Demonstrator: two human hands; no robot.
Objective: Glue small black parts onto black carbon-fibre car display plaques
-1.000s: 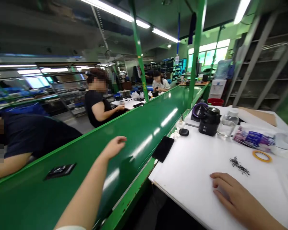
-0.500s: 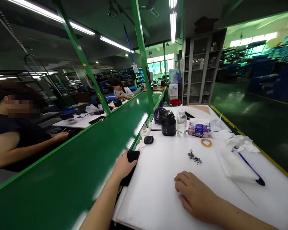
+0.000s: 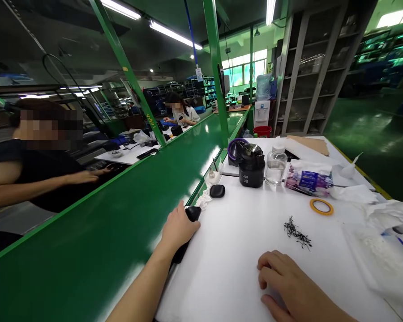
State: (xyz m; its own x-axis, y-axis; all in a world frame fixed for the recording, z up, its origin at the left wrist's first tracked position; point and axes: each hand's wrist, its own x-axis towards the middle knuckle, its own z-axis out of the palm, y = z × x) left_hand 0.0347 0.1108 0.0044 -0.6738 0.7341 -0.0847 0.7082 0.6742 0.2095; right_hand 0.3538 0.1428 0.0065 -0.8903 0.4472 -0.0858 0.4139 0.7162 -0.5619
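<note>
At the table's left edge my left hand (image 3: 178,227) is closed over a flat black phone-like slab (image 3: 193,213), its thumb across the near side. Part of the slab is hidden under the palm. My right hand (image 3: 284,279) rests on the white table (image 3: 221,268), fingers loosely curled and thumb apart, holding nothing. Beyond it lies a small pile of short black pieces (image 3: 297,233), too fine to name. A rounded black case (image 3: 217,191) sits just past my left hand.
A black container (image 3: 251,172), a clear bottle (image 3: 276,166), a purple-printed packet (image 3: 308,179) and an orange tape roll (image 3: 321,206) stand or lie farther back. White wrapping (image 3: 376,255) covers the right side. A green conveyor (image 3: 121,214) runs along the left, with a co-worker (image 3: 50,165) beyond.
My view has turned left and tilted down, so the table things appear farther right. My left hand stays at the black slab; my right hand stays on the table with fingers still curled.
</note>
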